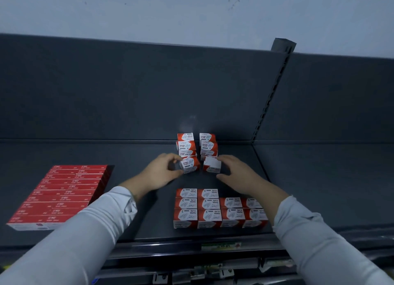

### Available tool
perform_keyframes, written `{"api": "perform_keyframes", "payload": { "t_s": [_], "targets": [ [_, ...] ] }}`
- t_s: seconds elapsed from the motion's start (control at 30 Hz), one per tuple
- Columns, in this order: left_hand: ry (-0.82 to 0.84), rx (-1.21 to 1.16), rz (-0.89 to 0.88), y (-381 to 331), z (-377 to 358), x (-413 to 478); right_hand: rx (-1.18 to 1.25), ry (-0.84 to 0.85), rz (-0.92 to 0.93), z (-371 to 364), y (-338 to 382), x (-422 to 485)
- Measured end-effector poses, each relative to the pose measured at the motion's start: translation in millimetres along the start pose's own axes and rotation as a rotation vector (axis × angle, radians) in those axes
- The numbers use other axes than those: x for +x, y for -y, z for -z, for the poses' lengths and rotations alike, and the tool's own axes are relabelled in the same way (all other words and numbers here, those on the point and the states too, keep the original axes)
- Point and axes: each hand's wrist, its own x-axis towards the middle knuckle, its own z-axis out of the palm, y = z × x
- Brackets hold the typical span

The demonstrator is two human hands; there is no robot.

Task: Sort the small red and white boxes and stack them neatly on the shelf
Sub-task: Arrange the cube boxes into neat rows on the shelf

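Dark grey shelf (128,157) under pale wall (191,12). Our left hand (164,171) pinches tilted left box (189,165); our right hand (238,174) curls round tilted right box (212,165). Both boxes just in front of two back stacks (186,145), mid-shelf. We judge: square each box, match label direction, seat flush on its column, release gently so stacks stay upright. Front block (213,209) near shelf edge; flat red cartons (59,197) far left.

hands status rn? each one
Left hand: grips the left paper clip box.
Right hand: fingers and thumb curled round the right paper clip box.
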Motion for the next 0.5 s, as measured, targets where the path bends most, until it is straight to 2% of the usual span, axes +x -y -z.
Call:
{"api": "perform_keyframes", "payload": {
  "t_s": [0.17,0.33,0.5],
  "targets": [
    [0.002,0.03,0.01,2,-15,15,-0.071,0.082,-0.01,-8,-11,13],
    [-0.09,0.028,0.0,1,-22,19,-0.132,-0.043,0.026,-6,-10,16],
    [-0.121,-0.064,0.042,0,-28,17,-0.109,-0.018,0.01,-9,-11,17]
  ]
}}
